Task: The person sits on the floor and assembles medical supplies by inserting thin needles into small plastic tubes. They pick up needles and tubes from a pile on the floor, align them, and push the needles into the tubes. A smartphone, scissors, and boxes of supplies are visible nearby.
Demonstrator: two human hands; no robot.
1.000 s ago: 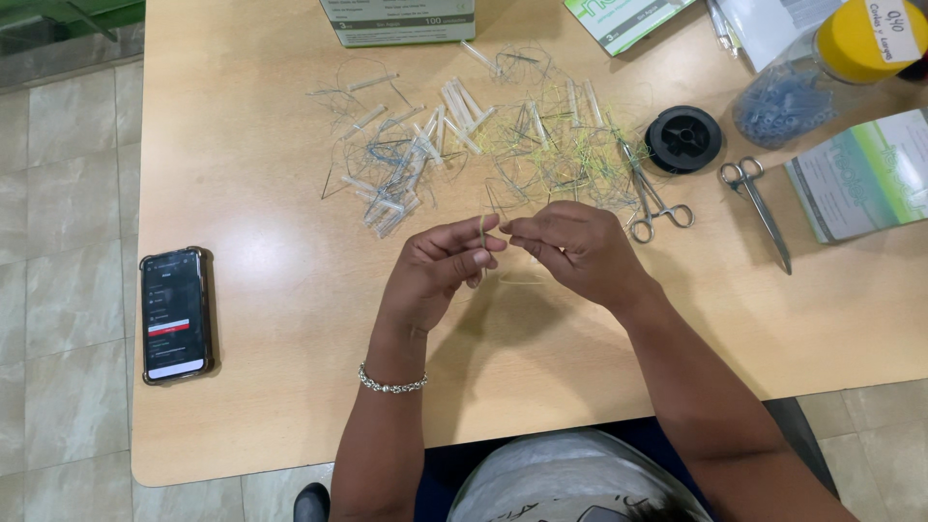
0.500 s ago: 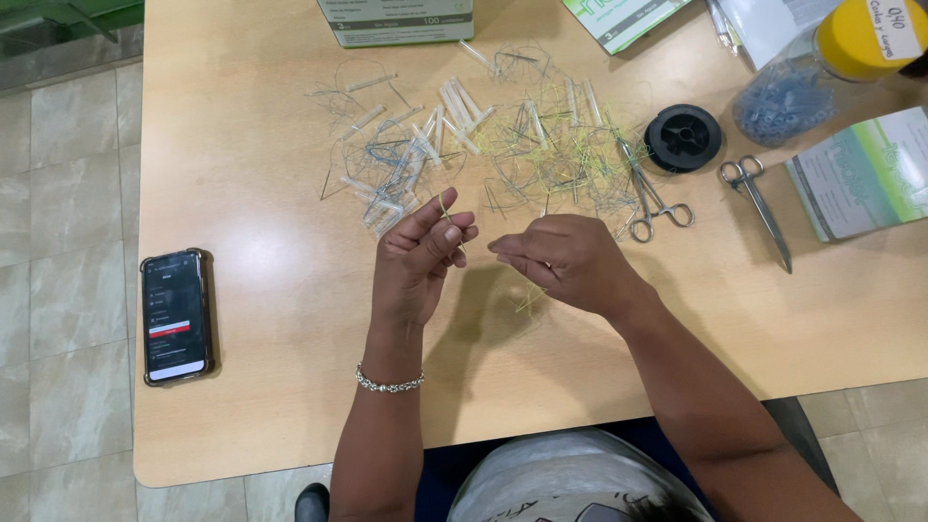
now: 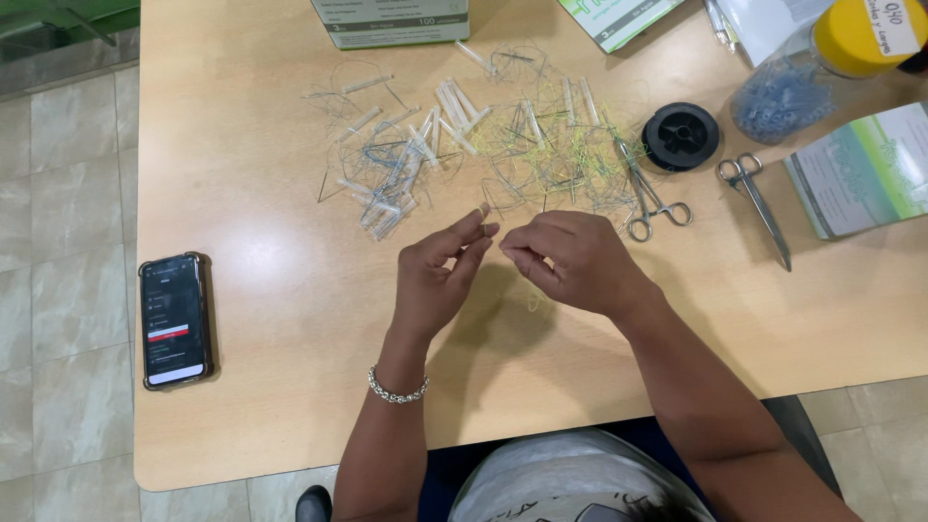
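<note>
My left hand [image 3: 440, 275] and right hand [image 3: 570, 259] meet over the middle of the wooden table [image 3: 261, 126], fingertips nearly touching. The left pinches a small clear plastic tube [image 3: 484, 210] between thumb and forefinger, its end raised toward the far edge. The right is curled, thumb and forefinger closed on a fine yellowish thread [image 3: 534, 298] (too thin to trace fully) that trails toward the near edge. Both wrists are lifted clear of the surface, which I judge steadies the fingertips for fine work. The pile of tubes and tangled threads [image 3: 464, 145] lies just beyond the hands, within easy reach. Forceps [image 3: 650, 193], a black spool [image 3: 681, 136] and scissors [image 3: 756, 201] sit to the right. A phone [image 3: 174, 319] lies near the left edge.
</note>
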